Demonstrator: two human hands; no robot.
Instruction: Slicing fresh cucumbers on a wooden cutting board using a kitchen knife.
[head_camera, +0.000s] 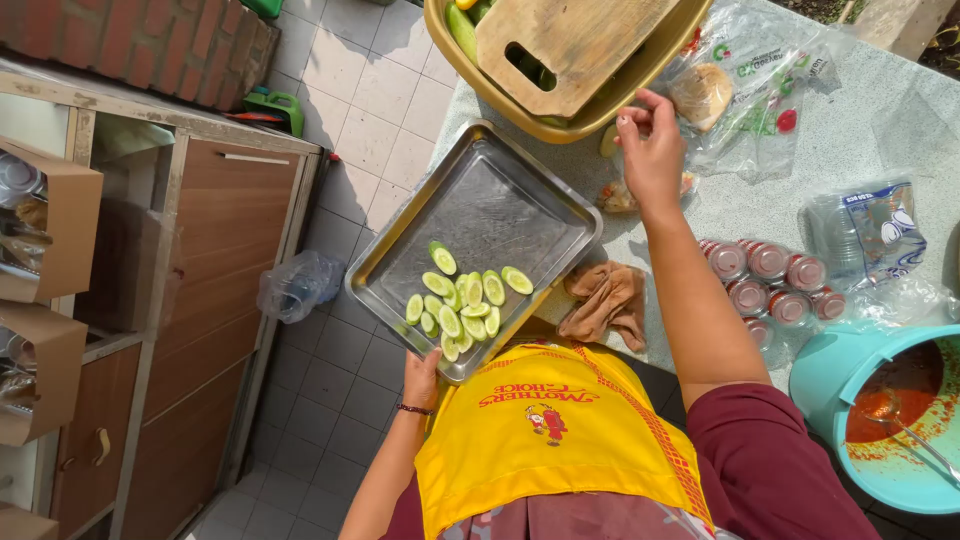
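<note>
The tray (480, 210) holds cucumber slices (460, 305) at its near end, the left hand (421, 378) grasps its near edge, and the right hand (650, 150), fingers pinched, reaches far to the bowl (520, 110).

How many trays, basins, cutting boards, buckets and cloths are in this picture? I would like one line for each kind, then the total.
metal tray: 1
yellow basin: 1
wooden cutting board: 1
teal bucket: 1
brown cloth: 1
Total: 5
</note>
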